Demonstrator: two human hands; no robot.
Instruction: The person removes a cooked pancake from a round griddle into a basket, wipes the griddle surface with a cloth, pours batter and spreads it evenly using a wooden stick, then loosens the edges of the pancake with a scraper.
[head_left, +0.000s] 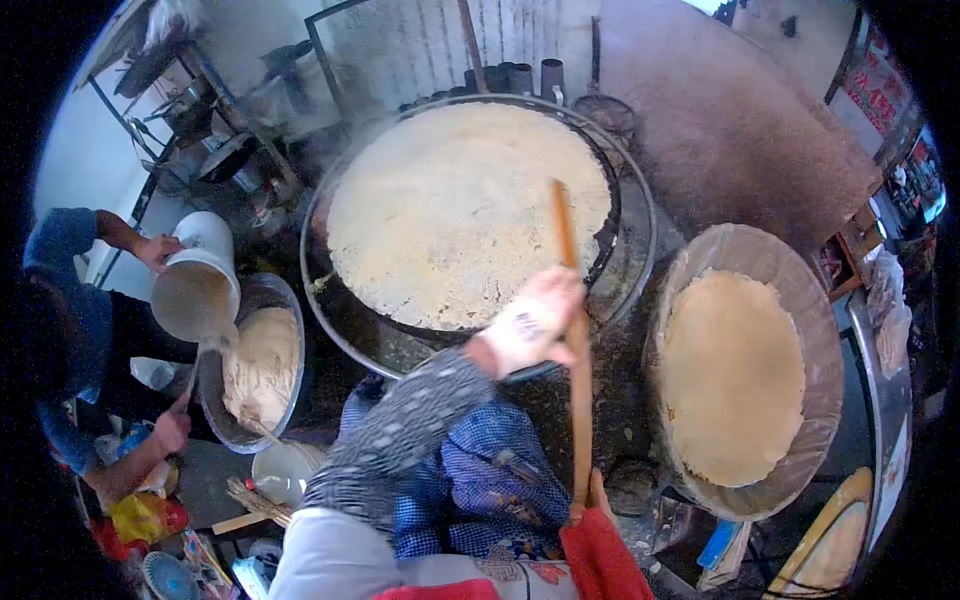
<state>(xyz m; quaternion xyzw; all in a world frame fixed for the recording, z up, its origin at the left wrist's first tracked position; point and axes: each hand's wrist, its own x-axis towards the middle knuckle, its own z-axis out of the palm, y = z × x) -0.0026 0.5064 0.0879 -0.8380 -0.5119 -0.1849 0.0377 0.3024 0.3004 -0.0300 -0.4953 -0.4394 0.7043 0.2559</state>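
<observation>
A long flat wooden stick (582,420) runs upright in front of me, its upper end over a big round pancake (450,200) on a wide black griddle (375,320). My left hand (528,322), in a pale glove with dark marks, is closed around the stick's middle. Lower down, my right hand (597,497) grips the stick's bottom end; its fingers are partly hidden beside a red sleeve. The pancake is pale and steaming, with a rough, pitted near edge. A metal ring (308,262) surrounds the griddle.
Right of me, another round flatbread (735,375) lies in a cloth-lined basket (815,420). At left, a co-worker's hand (158,252) tips a white bucket (208,235) over a basin (298,395) of dough (265,365). A white bowl (285,472) stands nearer me.
</observation>
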